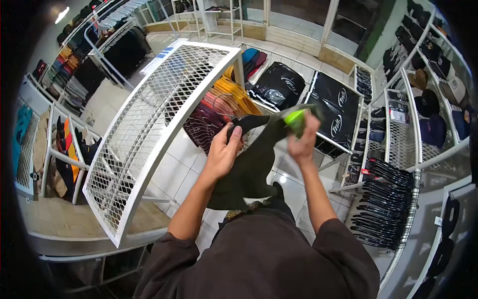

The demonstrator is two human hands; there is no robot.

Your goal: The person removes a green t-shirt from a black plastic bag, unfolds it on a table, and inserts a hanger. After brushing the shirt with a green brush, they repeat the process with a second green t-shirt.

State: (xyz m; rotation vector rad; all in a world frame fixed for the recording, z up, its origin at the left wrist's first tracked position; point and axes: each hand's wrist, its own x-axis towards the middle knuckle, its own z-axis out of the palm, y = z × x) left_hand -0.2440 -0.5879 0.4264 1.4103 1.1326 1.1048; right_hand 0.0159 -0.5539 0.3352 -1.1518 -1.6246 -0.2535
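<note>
A dark green garment [249,167] hangs in front of my body, stretched between my two hands. My left hand [223,152] is closed, thumb on top, around a black hanger [251,121] at the garment's upper left. My right hand [304,139] grips the garment's upper right part, its fingers blurred by motion. Right at those fingertips shows a bright green patch [295,118], too smeared to name.
A white mesh rack [149,134] stands close on my left, with maroon and yellow clothes [239,94] on hangers behind it. Ahead is a table with black printed packages [336,110]. Several black hangers [383,209] hang from a rail at right, below cap shelves [433,129].
</note>
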